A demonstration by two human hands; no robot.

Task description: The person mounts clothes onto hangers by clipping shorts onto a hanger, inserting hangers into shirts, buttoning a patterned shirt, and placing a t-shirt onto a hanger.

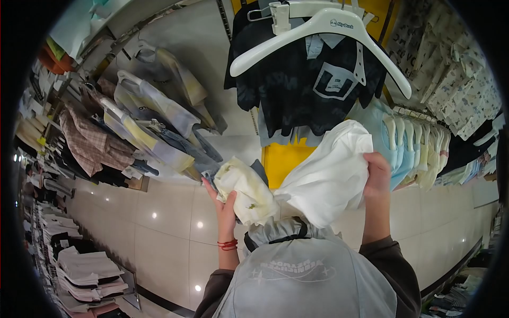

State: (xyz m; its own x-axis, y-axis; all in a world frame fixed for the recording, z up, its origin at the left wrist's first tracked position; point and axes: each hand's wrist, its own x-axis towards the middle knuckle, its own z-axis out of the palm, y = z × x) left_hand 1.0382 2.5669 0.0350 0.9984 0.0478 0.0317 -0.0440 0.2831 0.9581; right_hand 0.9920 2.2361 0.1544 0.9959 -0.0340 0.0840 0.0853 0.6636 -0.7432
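Note:
My left hand (225,209), with a red cord bracelet at the wrist, grips a bunched pale yellow garment (246,193) with a small dark print on it. Its thumb presses the cloth and one finger points outward. In front of my chest on the other side, my right hand (377,172) holds up the edge of a white garment (331,177). The two cloths meet near the middle, and I cannot tell if they are joined. Just ahead, a white hanger (321,34) hangs before a black short-sleeved shirt (297,90).
Tie-dyed shirts (159,100) and a plaid shirt (95,138) hang at left. Light blue and cream clothes (411,140) hang on the right rail. Folded clothes (87,270) lie stacked at lower left. Below is a glossy tiled floor (159,228).

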